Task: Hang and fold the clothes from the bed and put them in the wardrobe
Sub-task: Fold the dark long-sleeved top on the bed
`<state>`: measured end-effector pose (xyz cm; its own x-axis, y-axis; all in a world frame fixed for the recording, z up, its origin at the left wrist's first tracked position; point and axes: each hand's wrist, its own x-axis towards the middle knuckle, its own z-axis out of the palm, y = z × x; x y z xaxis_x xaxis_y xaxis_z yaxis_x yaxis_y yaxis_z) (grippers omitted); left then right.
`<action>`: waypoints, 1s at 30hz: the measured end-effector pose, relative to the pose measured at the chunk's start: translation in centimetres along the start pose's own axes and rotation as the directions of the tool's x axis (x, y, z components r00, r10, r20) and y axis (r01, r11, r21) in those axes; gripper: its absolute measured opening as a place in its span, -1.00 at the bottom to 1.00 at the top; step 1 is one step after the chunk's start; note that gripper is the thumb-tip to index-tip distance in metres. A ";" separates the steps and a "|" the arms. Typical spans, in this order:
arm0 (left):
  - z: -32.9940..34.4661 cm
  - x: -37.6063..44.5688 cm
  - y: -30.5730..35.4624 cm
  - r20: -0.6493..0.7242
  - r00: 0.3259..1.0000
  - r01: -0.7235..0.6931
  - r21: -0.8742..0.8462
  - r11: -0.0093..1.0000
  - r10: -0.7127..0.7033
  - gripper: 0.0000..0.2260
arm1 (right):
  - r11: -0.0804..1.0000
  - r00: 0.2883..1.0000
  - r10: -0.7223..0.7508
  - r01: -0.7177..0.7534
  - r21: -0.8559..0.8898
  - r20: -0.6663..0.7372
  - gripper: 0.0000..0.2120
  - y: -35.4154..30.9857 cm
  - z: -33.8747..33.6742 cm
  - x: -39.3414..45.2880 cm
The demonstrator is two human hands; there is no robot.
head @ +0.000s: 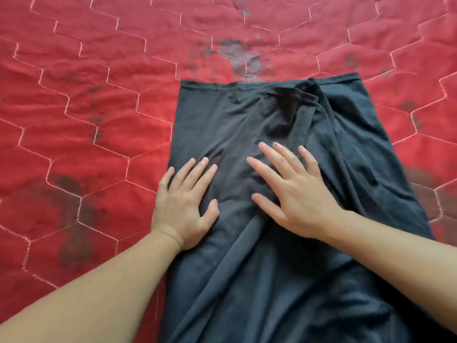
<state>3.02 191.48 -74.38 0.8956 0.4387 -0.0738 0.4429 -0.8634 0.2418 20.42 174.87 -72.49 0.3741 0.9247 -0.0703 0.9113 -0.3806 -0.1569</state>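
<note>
Both hands (pixel 237 194) press flat on soft, creased dark garment (pixel 247 125), possibly folded.

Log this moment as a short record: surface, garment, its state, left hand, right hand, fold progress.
surface: red quilted bedspread with hexagon stitching and dark faded patches
garment: dark grey garment lying lengthwise, hemmed edge at the far end
state: right side folded over the middle, wrinkled
left hand: flat on the garment's left edge, fingers straight
right hand: flat on the garment's middle, fingers spread
fold progress: partly folded, being smoothed
</note>
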 end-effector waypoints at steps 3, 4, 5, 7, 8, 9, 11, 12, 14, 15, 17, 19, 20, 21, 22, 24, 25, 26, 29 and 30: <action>-0.3 0.2 0.2 0.083 0.996 0.032 0.063 0.997 -0.037 -0.38 | 0.994 0.979 0.075 -0.058 -0.093 0.191 -0.34 0.1 0.8 -2.0; -0.1 0.8 0.2 0.102 0.993 0.054 0.081 0.995 -0.062 -0.40 | 0.991 0.976 0.104 -0.086 -0.101 0.193 -0.35 0.3 1.1 -1.4; -0.1 0.4 0.4 0.113 0.990 0.069 0.111 0.991 -0.081 -0.43 | 0.990 0.975 0.123 -0.108 -0.090 0.183 -0.36 0.0 1.3 -1.2; 0.3 -1.6 0.8 0.103 0.985 0.123 0.144 0.982 -0.138 -0.47 | 0.990 0.981 0.134 -0.126 -0.064 0.139 -0.38 -1.4 1.3 -1.7; 0.3 -3.4 1.2 0.088 0.980 0.164 0.136 0.977 -0.177 -0.47 | 0.994 0.989 0.105 -0.102 -0.037 0.105 -0.39 -2.9 1.1 -2.7; 0.4 -5.7 1.7 0.081 0.972 0.211 0.109 0.971 -0.220 -0.47 | 0.999 0.996 0.047 -0.046 -0.005 0.080 -0.40 -4.8 1.0 -4.3; 0.7 -10.8 3.3 0.085 0.950 0.299 0.027 0.954 -0.301 -0.47 | 0.991 0.991 -0.126 0.124 0.047 0.045 -0.41 -8.7 1.0 -8.8; 0.7 -13.3 4.2 0.095 0.940 0.332 -0.018 0.943 -0.328 -0.47 | 0.978 0.978 -0.200 0.197 0.064 0.056 -0.41 -10.3 1.1 -11.2; 0.6 -17.8 5.8 0.121 0.928 0.366 -0.106 0.924 -0.353 -0.44 | 0.963 0.952 -0.269 0.262 0.066 0.147 -0.39 -12.3 1.7 -15.6; 0.5 -19.9 6.5 0.123 0.927 0.370 -0.133 0.920 -0.355 -0.41 | 0.968 0.949 -0.251 0.244 0.063 0.189 -0.37 -12.9 2.0 -17.6; 0.2 -23.6 7.3 0.115 0.915 0.400 -0.150 0.904 -0.386 -0.34 | 0.983 0.957 -0.179 0.167 0.071 0.230 -0.37 -13.4 2.3 -20.8; -0.1 -26.7 7.6 0.097 0.891 0.454 -0.193 0.870 -0.444 -0.33 | 0.989 0.959 -0.128 0.103 0.109 0.253 -0.38 -14.0 2.3 -23.9; -0.1 -27.9 7.6 0.088 0.867 0.495 -0.261 0.829 -0.490 -0.35 | 0.987 0.960 -0.120 0.089 0.130 0.254 -0.38 -14.3 2.4 -25.3; -0.2 -28.8 7.5 0.087 0.836 0.536 -0.342 0.772 -0.542 -0.39 | 0.986 0.957 -0.124 0.089 0.139 0.264 -0.37 -14.7 2.6 -26.9; -0.3 -29.6 7.4 0.095 0.810 0.562 -0.407 0.720 -0.578 -0.43 | 0.985 0.951 -0.136 0.101 0.138 0.278 -0.36 -15.1 2.7 -28.5; -0.3 -30.6 7.5 0.084 0.812 0.547 -0.456 0.702 -0.578 -0.50 | 0.983 0.949 -0.155 0.121 0.135 0.275 -0.34 -15.6 3.0 -31.7; -0.3 -31.1 7.7 0.063 0.825 0.522 -0.462 0.717 -0.561 -0.52 | 0.983 0.950 -0.163 0.132 0.129 0.267 -0.33 -15.8 3.2 -33.0; -0.4 -31.5 8.1 0.054 0.843 0.497 -0.459 0.737 -0.535 -0.52 | 0.983 0.950 -0.170 0.143 0.119 0.262 -0.34 -16.1 3.3 -34.1; -1.0 -32.7 9.7 0.023 0.952 0.290 -0.397 0.871 -0.307 -0.44 | 0.983 0.974 -0.157 0.138 0.124 0.164 -0.43 -16.9 3.5 -35.9; -1.0 -33.0 10.1 0.035 0.976 0.215 -0.341 0.915 -0.216 -0.41 | 0.984 0.984 -0.146 0.133 0.118 0.106 -0.45 -16.8 3.6 -36.1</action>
<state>-22.08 168.59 -68.54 0.7798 0.6057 -0.1581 0.5832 -0.6113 0.5350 -9.02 147.89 -70.89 0.2170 0.9644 -0.1510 0.9262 -0.2523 -0.2802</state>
